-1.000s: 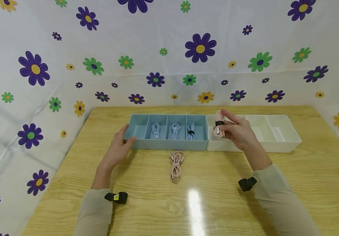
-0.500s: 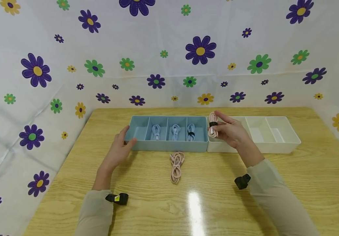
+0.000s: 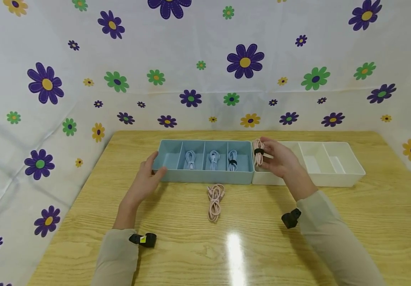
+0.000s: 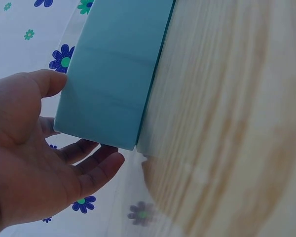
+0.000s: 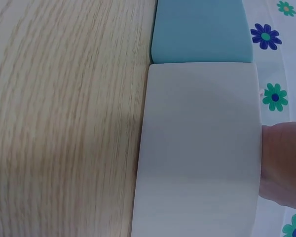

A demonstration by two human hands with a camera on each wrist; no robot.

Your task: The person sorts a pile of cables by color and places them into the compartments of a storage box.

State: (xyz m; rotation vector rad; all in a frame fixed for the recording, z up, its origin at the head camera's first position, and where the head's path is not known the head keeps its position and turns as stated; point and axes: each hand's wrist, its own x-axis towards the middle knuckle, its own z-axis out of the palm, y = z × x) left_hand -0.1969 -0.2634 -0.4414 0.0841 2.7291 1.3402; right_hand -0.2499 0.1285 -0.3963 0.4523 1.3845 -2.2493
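My right hand (image 3: 280, 159) pinches a bundled pink cable (image 3: 259, 147) with a black strap, held upright at the leftmost compartment of the white divided box (image 3: 334, 179). Its fingertips dip behind the box's front wall in the right wrist view, where only part of the hand shows and the cable is hidden. My left hand (image 3: 145, 180) rests at the left end of the blue divided box (image 3: 205, 176), thumb at the front edge, fingers spread around the end. Three blue cables (image 3: 190, 159) lie in separate blue compartments. A second pink cable bundle (image 3: 215, 202) lies on the table before the boxes.
The two boxes stand end to end on a wooden table (image 3: 191, 246). A flower-printed cloth (image 3: 205, 79) hangs behind and beside it. Black wrist cameras (image 3: 291, 218) sit on both sleeves.
My right hand has moved left and slightly down, bringing the strapped pink cable to the left end of the white box. The left hand stays at the blue box.
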